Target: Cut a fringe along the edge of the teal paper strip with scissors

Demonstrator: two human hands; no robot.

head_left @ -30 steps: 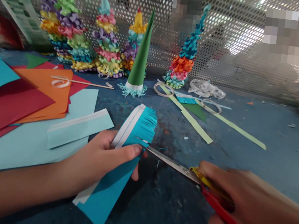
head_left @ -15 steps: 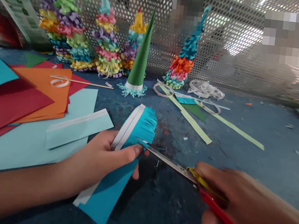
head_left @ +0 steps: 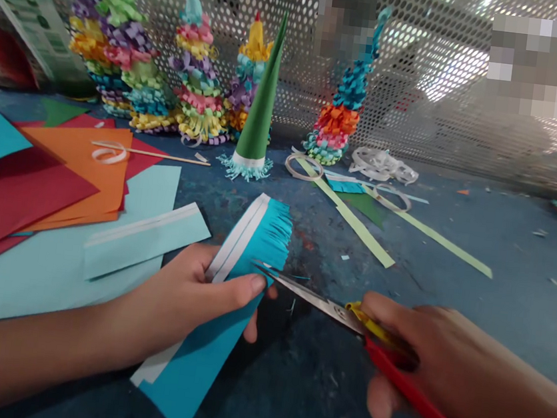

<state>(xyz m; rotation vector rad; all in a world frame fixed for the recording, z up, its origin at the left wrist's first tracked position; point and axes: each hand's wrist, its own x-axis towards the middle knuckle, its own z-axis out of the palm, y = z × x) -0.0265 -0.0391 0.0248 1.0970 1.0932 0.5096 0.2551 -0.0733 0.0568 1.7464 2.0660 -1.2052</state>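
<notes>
My left hand (head_left: 193, 293) grips a turquoise paper strip (head_left: 267, 241) with its thumb on top. The strip has a finely cut fringe along its upper edge and a white band down one side. My right hand (head_left: 436, 348) holds a pair of scissors (head_left: 328, 306) with red and yellow handles. Their steel blades point left, and the tips reach the strip just beside my left thumb. The fingers of my right hand hide most of the handles.
Sheets of red (head_left: 13, 199), orange (head_left: 81, 173) and pale blue paper (head_left: 49, 277) lie on the blue-grey worktop (head_left: 469, 338) at left. Pale green strips (head_left: 352, 221) and white paper coils (head_left: 379, 165) lie ahead. Curled-paper cones and a green cone (head_left: 259, 113) stand before a perforated metal screen (head_left: 419, 118).
My right hand and the scissors have shifted left, bringing the blade tips further over the strip. The lower end of the strip has swung slightly left.
</notes>
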